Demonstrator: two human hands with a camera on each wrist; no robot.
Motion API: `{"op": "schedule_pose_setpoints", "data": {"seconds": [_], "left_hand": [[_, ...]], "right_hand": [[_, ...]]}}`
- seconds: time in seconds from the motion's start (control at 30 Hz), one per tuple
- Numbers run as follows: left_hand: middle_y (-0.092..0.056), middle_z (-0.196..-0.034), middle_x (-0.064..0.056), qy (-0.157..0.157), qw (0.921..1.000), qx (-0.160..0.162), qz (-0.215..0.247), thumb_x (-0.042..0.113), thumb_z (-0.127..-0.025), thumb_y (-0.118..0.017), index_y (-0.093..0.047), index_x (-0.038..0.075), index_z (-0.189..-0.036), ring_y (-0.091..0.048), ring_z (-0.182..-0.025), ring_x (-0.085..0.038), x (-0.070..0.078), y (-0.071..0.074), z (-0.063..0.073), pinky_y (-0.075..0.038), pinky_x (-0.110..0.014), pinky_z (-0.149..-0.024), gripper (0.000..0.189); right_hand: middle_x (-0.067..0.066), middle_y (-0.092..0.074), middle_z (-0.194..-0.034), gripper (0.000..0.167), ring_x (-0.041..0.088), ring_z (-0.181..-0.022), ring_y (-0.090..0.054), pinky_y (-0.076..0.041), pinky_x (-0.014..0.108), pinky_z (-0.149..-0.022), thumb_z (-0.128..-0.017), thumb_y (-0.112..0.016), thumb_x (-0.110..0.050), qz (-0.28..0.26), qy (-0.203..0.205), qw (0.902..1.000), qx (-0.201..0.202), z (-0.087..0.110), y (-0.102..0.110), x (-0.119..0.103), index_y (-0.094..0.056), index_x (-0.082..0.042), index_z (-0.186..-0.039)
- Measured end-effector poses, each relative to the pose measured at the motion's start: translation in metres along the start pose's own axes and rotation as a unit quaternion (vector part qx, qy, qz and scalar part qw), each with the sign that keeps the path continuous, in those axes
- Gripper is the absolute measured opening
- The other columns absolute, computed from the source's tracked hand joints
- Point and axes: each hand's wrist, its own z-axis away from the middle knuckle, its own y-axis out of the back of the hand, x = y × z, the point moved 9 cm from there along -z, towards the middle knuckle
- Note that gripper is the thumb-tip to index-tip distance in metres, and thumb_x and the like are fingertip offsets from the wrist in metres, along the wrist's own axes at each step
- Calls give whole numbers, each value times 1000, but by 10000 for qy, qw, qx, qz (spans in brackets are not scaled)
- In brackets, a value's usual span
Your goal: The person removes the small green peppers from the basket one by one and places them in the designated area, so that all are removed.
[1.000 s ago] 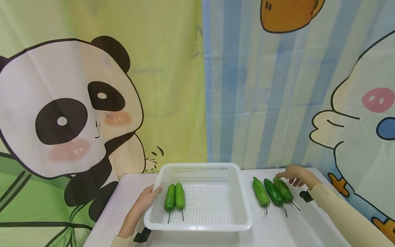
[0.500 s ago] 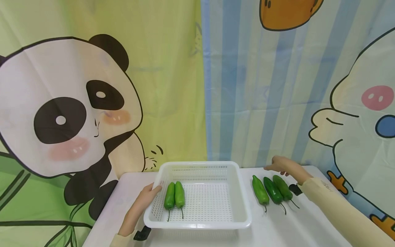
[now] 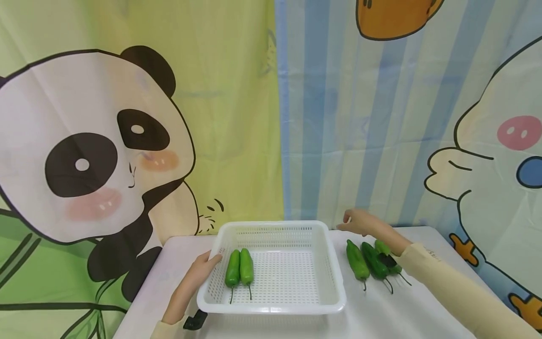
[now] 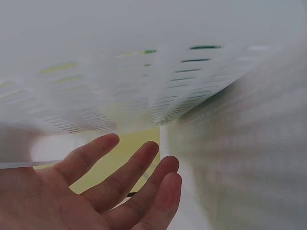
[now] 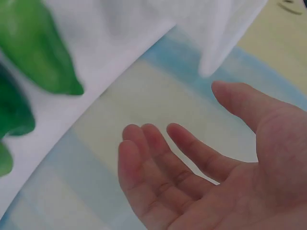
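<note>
Two green peppers (image 3: 232, 269) in the white basket (image 3: 271, 310), whose rim the left hand (image 3: 201, 271) pinches, and three loose peppers (image 3: 374, 260) on the surface (image 3: 381, 315) should feel light, firm and slick, best held mid-body, while the right hand (image 3: 361, 222), fingers loose, holds nothing.

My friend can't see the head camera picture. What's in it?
A left hand holds a white basket with two green peppers inside. Three more peppers lie on the table to its right, near an empty right hand. A panda curtain hangs behind.
</note>
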Motion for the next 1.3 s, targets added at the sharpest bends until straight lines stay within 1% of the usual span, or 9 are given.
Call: {"op": "schedule_pose_setpoints", "data": {"seconds": [0.1,0.27,0.5,0.63,0.97,1.1,1.17,1.23,1.3], "left_hand": [[-67,-122,-27,15,10000,14,-24,29,-106,-46,-42,6,-151,-76,-81,-33,-1,0,0,-66,-43,-59,52],[-67,-123,-28,19,10000,20,-23,29,-106,-46,-42,5,-152,-76,-81,-33,-1,0,0,-66,-43,-60,51],[-66,-124,-29,7,10000,16,-25,28,-106,-46,-42,5,-152,-76,-81,-34,0,0,0,-66,-43,-59,51],[-66,-124,-29,23,10000,11,-17,28,-106,-46,-41,5,-152,-76,-81,-33,-1,0,0,-66,-43,-60,52],[-67,-124,-28,-31,10000,20,-8,28,-106,-46,-42,4,-151,-76,-82,-33,1,0,-1,-66,-42,-60,51],[-66,-124,-28,-23,10000,15,-10,28,-106,-46,-42,5,-151,-76,-82,-33,1,0,-1,-66,-42,-60,51],[-67,-123,-27,-9,10000,20,-18,29,-106,-47,-43,5,-151,-76,-82,-33,0,0,-1,-66,-42,-60,51],[-68,-122,-26,15,10000,35,-40,29,-106,-47,-43,5,-151,-76,-82,-32,0,0,-1,-66,-42,-60,51],[-68,-121,-26,43,10000,51,-67,29,-106,-47,-43,5,-150,-76,-81,-32,0,1,-1,-66,-42,-60,51]], "right_hand": [[10,-66,-90,39,16,-59,-52,-47,28,-52,-98,-64,-33,-135,314,9993,124,0,-3,-19,-60,2,-116],[9,-70,-95,31,16,-71,-61,-54,31,-58,-98,-65,-31,-333,630,9974,117,2,-11,-47,-63,-3,-111],[1,-70,-88,24,24,-75,-68,-59,34,-59,-98,-66,-31,-1020,959,9897,-312,9,-37,-88,-67,-9,-107],[-2,-69,-84,21,19,-71,-67,-57,30,-57,-97,-67,-32,-1191,1186,9840,-599,11,-53,-111,-68,-12,-104],[-3,-67,-76,17,20,-66,-67,-59,34,-55,-95,-70,-30,-1040,1335,9812,-930,8,-90,-144,-68,-13,-97],[-2,-66,-71,16,15,-59,-61,-54,29,-49,-94,-70,-30,-825,1312,9834,-946,5,-104,-152,-68,-14,-94],[4,-68,-71,17,14,-56,-58,-52,28,-47,-94,-71,-30,-708,1268,9849,-942,2,-110,-154,-67,-14,-92],[6,-69,-73,17,19,-58,-61,-50,26,-46,-93,-71,-31,-548,1214,9867,-933,-2,-116,-155,-66,-14,-91],[8,-69,-76,18,24,-63,-65,-54,30,-49,-93,-72,-32,-453,1122,9879,-973,-8,-122,-157,-67,-15,-90]]}}
